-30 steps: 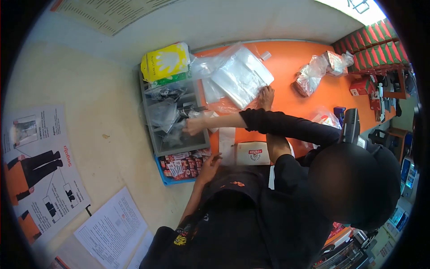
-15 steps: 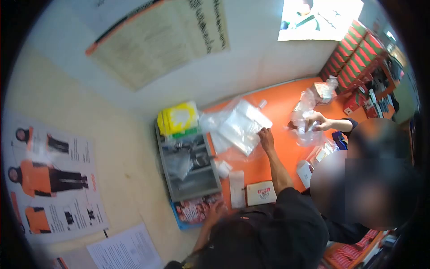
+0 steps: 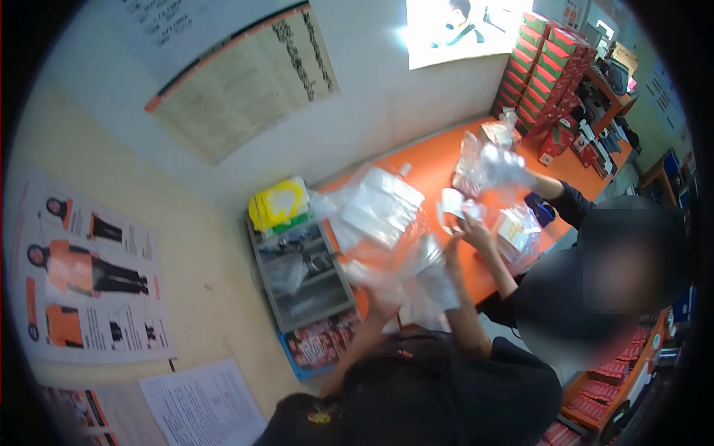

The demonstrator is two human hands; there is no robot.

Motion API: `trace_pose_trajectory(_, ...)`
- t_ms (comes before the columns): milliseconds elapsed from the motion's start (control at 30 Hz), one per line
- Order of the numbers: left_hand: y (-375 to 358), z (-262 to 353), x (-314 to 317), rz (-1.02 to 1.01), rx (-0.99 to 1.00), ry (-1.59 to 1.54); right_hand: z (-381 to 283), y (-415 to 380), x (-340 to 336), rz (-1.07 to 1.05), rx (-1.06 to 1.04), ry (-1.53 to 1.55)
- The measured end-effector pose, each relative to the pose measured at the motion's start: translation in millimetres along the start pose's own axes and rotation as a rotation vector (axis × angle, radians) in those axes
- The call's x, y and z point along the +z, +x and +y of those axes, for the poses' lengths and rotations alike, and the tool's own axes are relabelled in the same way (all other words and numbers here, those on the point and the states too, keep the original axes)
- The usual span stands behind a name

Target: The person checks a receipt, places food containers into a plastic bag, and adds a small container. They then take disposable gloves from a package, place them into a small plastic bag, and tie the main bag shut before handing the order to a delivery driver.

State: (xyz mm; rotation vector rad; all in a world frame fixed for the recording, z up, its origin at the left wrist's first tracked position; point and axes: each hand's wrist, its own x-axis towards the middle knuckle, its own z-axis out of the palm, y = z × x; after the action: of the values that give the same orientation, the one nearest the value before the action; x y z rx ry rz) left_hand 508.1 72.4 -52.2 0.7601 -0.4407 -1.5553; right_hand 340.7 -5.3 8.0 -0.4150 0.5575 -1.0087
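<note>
Plastic bag: clear, motion-blurred [image 3: 428, 281]; stretched between the person's two hands, above the near edge of the orange worktop [image 3: 428, 165].
Left hand: clamped on the bag's left part [image 3: 381, 303]; grey tray just beyond it.
Right hand: against the bag's right edge [image 3: 452, 260]; blur, cannot tell if fingers are closed on it.
Bag stack: clear flat bags [image 3: 383, 212], lying on the worktop beyond both hands, right of the tray.
Grey tray: divided [image 3: 320, 316], by the wall at left; clear and dark plastic items in its compartments.
Yellow packet: at the tray's far end [image 3: 279, 207], above something green.
Blue bin: at the tray's near end [image 3: 297, 368], holding red printed sachets [image 3: 323, 343].
Co-worker: at right; one hand [image 3: 476, 232] at a white crumpled piece [image 3: 451, 202], other hand [image 3: 509, 169] covered by blurred clear plastic, glove or bag unclear.
Wrapped goods: brown bagged pack [image 3: 467, 167] near that covered hand; pale box in clear bag [image 3: 513, 232] near the co-worker's forearm.
Box stack: red-and-green boxes [image 3: 539, 78], worktop's far end.
</note>
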Motion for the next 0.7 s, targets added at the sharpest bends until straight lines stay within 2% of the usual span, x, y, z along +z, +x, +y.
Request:
trace_pose_trajectory(33, 2, 4, 17, -0.046, 0.031, 0.027, -20, -17, -3, -0.057, -0.051, 0.05)
trace_pose_trajectory(100, 0, 7, 45, -0.129, 0.066, 0.115, -57, -55, -2, -0.072, -0.125, -0.051)
trace_pose_trajectory(167, -13, 1, 66, -0.205, 0.074, 0.223, -58, -88, -18, -0.053, -0.194, 0.106)
trace_pose_trajectory(233, -29, -5, 78, -0.277, 0.046, 0.304, -79, -113, 25, 0.041, -0.214, 0.079)
trace_pose_trajectory(333, -49, -7, 78, -0.345, -0.02, 0.387, -79, -117, 88, 0.686, -0.381, 0.045)
trace_pose_trajectory(433, -64, -1, 56, -0.316, -0.087, 0.438, -91, -137, 59, 0.331, -0.227, -0.023)
trace_pose_trajectory(567, -96, 14, 33, -0.258, -0.147, 0.51, -91, -130, 30, 0.077, -0.197, 0.162)
trace_pose_trajectory(700, -130, 33, 36, -0.211, -0.174, 0.595, -85, -110, 23, 0.381, -0.214, 0.091)
